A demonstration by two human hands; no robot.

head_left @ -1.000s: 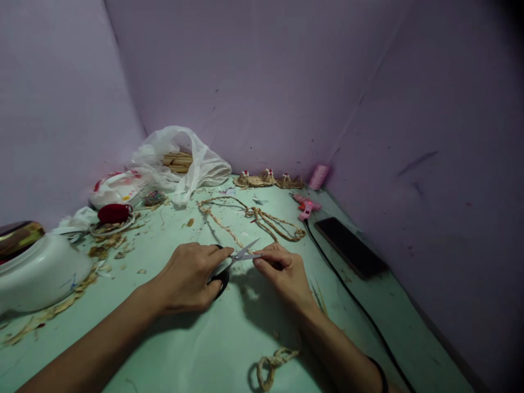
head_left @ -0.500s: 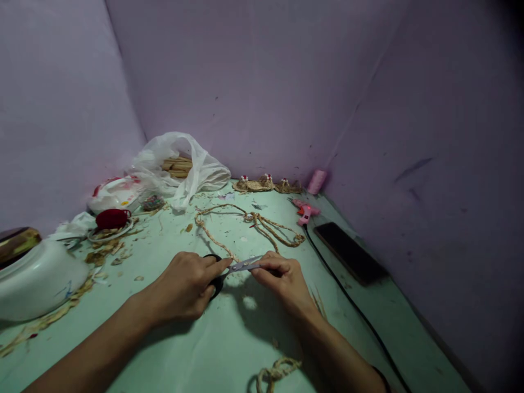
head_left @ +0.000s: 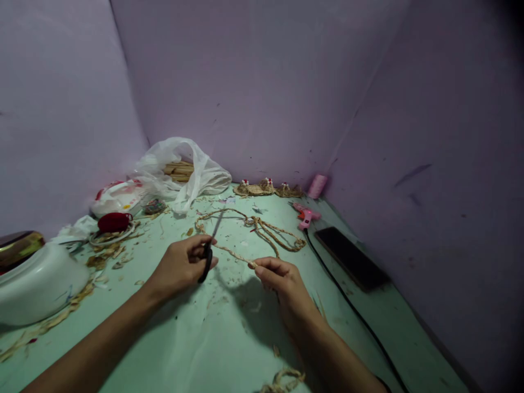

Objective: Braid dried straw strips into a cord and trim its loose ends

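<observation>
Black-handled scissors [head_left: 207, 261] are in my left hand [head_left: 182, 265], fingers closed round the handles, blades together and pointing away from me. My right hand [head_left: 282, 284] pinches the end of a braided straw-coloured cord [head_left: 231, 252] between thumb and fingers. From there the cord runs left, passing by the left hand's fingertips; whether they touch it I cannot tell. It then curves back over the green table [head_left: 213, 338] into a looped bundle [head_left: 274, 232] beyond my right hand. Another knotted piece of cord [head_left: 289, 376] lies at the near edge of view.
To the right are a pink glue gun [head_left: 306, 215] with a black cable, a phone [head_left: 352, 256] and a pink thread spool [head_left: 317, 185]. Small woven pieces [head_left: 256, 189] line the back wall. A plastic bag [head_left: 204, 174], white pot [head_left: 41, 289] and plant scraps [head_left: 104, 254] are left.
The scissors have swung from lying across toward my right hand to pointing away, their blades now together. My right hand has let go of the blade area and now shows the cord end.
</observation>
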